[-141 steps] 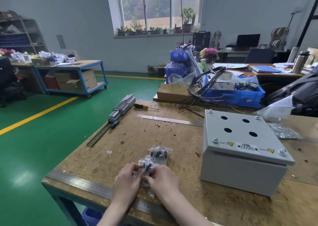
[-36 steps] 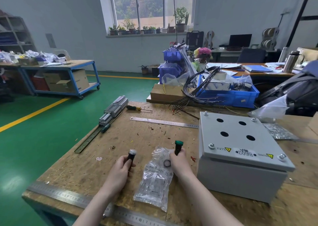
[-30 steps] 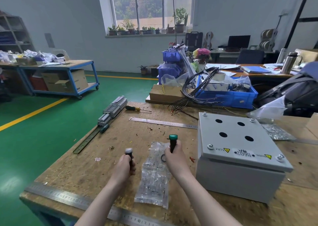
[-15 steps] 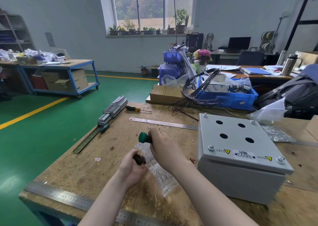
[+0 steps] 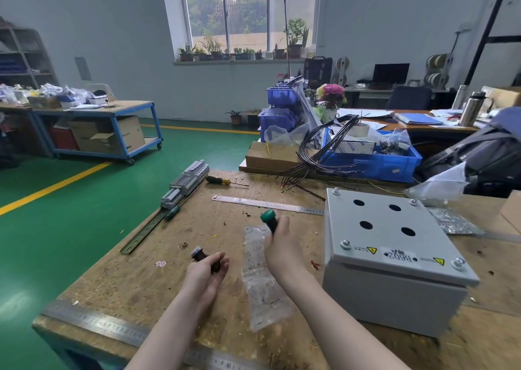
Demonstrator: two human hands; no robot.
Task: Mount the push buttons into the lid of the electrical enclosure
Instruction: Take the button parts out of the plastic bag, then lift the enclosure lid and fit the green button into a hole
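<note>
Scarred wooden bench [image 5: 135, 279] carries everything: near its front edge, right hand [image 5: 282, 245] grips a green-capped push button [image 5: 269, 219], left hand [image 5: 207, 273] a dark push button [image 5: 200, 254]. Both look light, rigid, best held by the barrel. Beside them, four-holed lid [image 5: 394, 228].

Wooden workbench [image 5: 135, 273], taken as landmark: steel ruler [image 5: 267, 203] lying flat near its middle; yellow-and-green screwdriver [image 5: 222, 181] toward the far edge; terminal-block strip on DIN rail [image 5: 186, 182] along the left edge. Long steel rule [image 5: 112, 327] along the near edge. Blue bin [image 5: 372, 163] with black wire bundle [image 5: 318, 146] beyond the far edge.
</note>
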